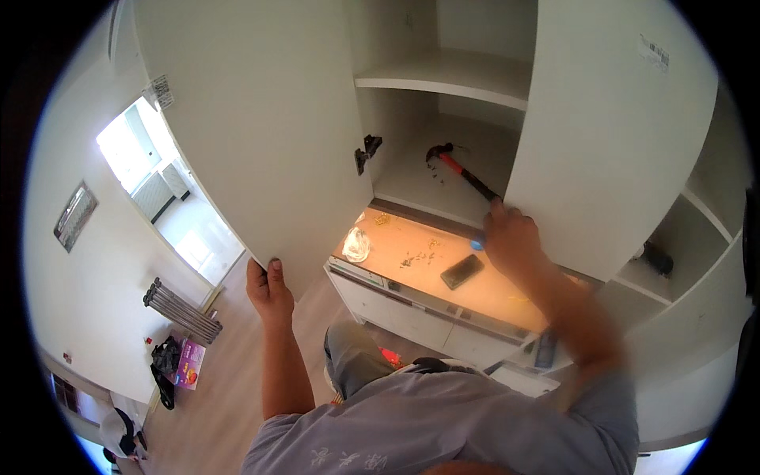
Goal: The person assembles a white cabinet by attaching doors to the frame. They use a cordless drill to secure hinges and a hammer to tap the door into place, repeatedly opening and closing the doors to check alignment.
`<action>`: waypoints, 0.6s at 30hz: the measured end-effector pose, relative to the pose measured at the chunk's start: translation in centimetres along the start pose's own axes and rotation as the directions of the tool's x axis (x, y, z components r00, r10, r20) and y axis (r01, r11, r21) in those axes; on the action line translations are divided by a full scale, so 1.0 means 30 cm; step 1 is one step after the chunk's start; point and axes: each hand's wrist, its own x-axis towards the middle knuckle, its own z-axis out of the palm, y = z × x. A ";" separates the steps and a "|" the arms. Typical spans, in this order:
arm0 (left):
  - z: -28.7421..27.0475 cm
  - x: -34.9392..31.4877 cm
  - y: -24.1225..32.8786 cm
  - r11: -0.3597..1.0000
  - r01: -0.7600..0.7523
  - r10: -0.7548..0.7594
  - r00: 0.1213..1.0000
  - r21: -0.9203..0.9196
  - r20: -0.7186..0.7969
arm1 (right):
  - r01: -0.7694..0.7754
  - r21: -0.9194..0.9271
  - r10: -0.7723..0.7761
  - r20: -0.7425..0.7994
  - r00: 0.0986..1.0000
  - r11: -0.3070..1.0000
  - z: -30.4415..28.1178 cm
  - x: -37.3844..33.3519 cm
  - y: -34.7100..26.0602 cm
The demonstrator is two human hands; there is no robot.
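Note:
My left hand [270, 291] is closed on the lower outer corner of a tall white cabinet door [261, 134] that stands open on the left. A dark metal hinge [367, 153] shows at this door's inner edge. My right hand [513, 237] is closed round the grip end of a claw hammer [467, 174] with a red and black handle. The hammer's head points into the cabinet, over the lower shelf [404, 182], where a few small dark pieces lie beside it. That hand overlaps the lower corner of the right white panel [609, 142].
Below the cabinet, an orange-brown countertop [408, 229] bears a crumpled clear plastic bag [356, 245], scattered small fittings [419, 258] and a dark phone [462, 271]. Grey metal legs [182, 310] lean by the left wall, near a pink box [189, 364] and a black bag [166, 356].

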 end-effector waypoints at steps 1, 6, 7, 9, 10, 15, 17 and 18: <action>-0.007 -0.005 0.002 0.999 -0.006 0.007 1.000 0.035 -0.012 | 0.018 0.062 -0.020 0.030 0.999 0.998 -0.008 -0.019 -0.008; -0.016 -0.002 -0.017 0.997 -0.067 0.069 0.997 0.047 -0.027 | 0.079 0.239 -0.086 0.022 0.996 0.968 -0.210 -0.252 -0.126; -0.032 0.001 -0.029 0.995 -0.074 0.075 0.997 0.060 -0.011 | 0.171 0.275 -0.184 0.021 0.983 0.946 -0.245 -0.331 -0.125; -0.065 -0.003 -0.060 0.999 -0.042 0.041 0.998 0.025 0.040 | 0.276 0.425 -0.342 0.088 0.935 0.862 -0.376 -0.465 -0.056; -0.070 -0.008 -0.061 0.999 -0.034 0.034 0.999 0.002 0.028 | 0.271 0.540 -0.408 0.151 0.900 0.797 -0.472 -0.521 -0.008; -0.106 -0.001 -0.083 0.999 0.030 -0.030 0.999 0.038 -0.015 | -0.485 0.820 -0.071 0.527 0.847 0.304 -0.535 -0.908 0.263; -0.090 -0.004 -0.090 0.999 0.033 -0.032 0.998 0.005 -0.056 | -0.615 0.770 0.222 0.638 0.737 -0.170 -0.417 -1.092 0.253; -0.076 -0.004 -0.092 1.000 0.030 -0.031 0.996 -0.010 -0.081 | -0.517 0.754 0.347 0.650 0.676 -0.406 -0.355 -1.168 0.231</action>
